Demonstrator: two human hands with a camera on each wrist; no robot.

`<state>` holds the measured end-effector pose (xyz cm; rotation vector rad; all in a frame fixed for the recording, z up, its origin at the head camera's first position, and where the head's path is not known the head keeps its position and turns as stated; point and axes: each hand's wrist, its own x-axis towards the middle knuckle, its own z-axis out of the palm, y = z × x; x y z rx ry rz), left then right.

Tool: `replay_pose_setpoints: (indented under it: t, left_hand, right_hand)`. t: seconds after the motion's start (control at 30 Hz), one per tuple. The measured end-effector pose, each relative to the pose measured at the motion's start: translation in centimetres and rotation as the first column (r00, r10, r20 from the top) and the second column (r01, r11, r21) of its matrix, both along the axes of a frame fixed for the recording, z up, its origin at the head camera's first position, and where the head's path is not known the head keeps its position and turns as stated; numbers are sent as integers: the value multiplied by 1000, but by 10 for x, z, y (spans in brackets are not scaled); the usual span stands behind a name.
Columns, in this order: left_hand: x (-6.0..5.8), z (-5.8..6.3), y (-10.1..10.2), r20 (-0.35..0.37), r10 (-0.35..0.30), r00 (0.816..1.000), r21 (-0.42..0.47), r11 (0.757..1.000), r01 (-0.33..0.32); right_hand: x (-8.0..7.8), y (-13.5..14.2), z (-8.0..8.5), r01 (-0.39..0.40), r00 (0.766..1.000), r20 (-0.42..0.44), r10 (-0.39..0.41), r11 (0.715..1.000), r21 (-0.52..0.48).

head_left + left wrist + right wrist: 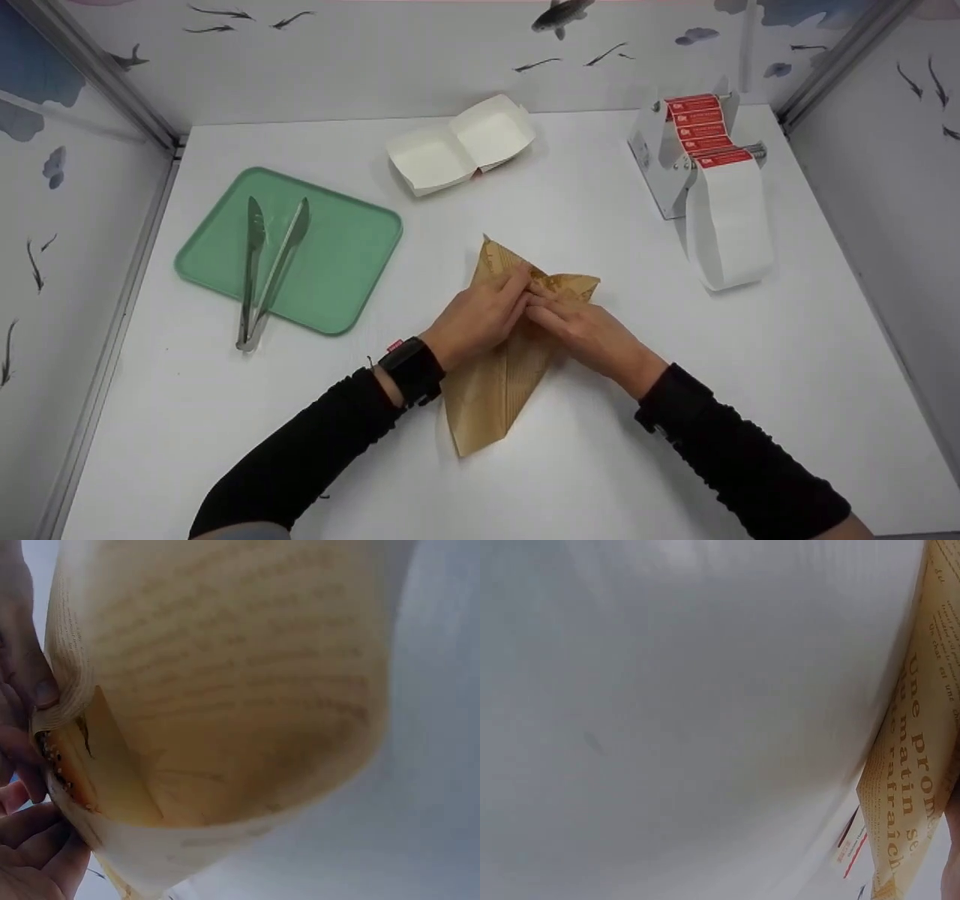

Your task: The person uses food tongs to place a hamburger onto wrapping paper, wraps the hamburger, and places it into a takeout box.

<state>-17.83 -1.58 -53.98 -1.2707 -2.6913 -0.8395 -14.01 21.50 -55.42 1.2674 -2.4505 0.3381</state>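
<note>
The printed tan wrapping paper (480, 412) lies at the middle of the white table, its long tail pointing to about 6 o'clock; the left hand (480, 315) and the right hand (596, 341) meet at its upper fold, fingers drawn narrow, each pinching the paper; in the left wrist view seed-topped food (60, 772), perhaps a bun, shows inside the gaping mouth. The likeliest failure seems to be a fold springing loose, since loose corners stick out at 11 and between 2 and 3 o'clock and only fingers hold the crease; a hard tug could tear the thin sheet, or a lopsided tuck could let the filling slide towards the mouth; how firmly either hand presses, I cannot tell. Towards 12 o'clock sits the unfolded carton (495, 139), and at 2 o'clock the label dispenser (652, 169), whose drooping strip a passing right sleeve (750, 465) might snag.
</note>
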Motion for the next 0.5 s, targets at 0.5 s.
replay_pose_setpoints:
  t: [0.5]
  left_hand:
    - [6, -12, -1, -319, -29, 947, -146, 989, -19]
  right_hand:
    - [-11, 25, 20, 590, 766, 486, -420, 760, -273]
